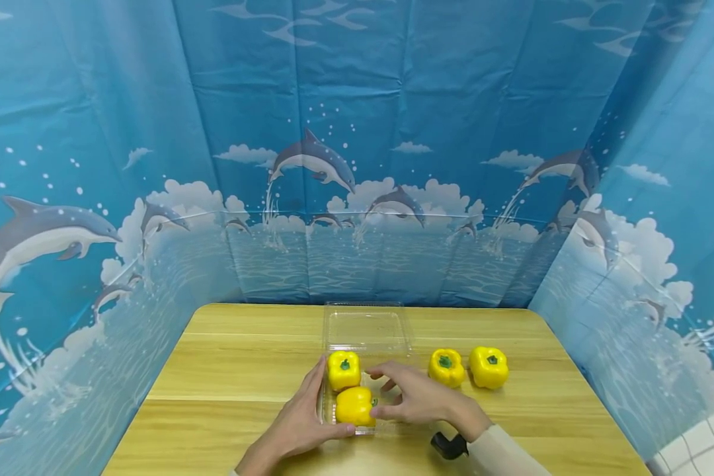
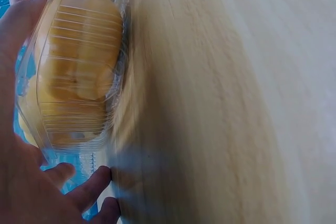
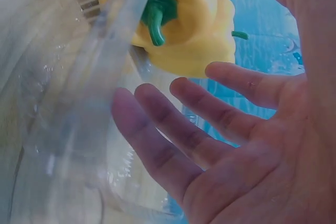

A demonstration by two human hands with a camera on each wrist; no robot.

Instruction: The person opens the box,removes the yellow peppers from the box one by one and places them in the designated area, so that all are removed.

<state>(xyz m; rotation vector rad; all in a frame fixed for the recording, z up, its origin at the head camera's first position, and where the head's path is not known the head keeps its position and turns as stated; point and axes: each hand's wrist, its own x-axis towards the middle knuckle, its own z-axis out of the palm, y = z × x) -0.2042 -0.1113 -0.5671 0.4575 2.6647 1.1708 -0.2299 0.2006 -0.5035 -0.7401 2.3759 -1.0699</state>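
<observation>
Peppers, glossy yellow, fill clear tray; left hand braces it, right hand relaxed.

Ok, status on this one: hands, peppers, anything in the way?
Left hand steadies clear tray. Right hand open over it. Two peppers inside, near pepper on its side. Two loose peppers right; nothing blocking.

Container: clear ribbed plastic container, 10 o'clock, resting on worktop.
Contents: yellow peppers, seen through wall.
Left hand: fingers straight against container, 7 o'clock.
Focus: blurred.
</observation>
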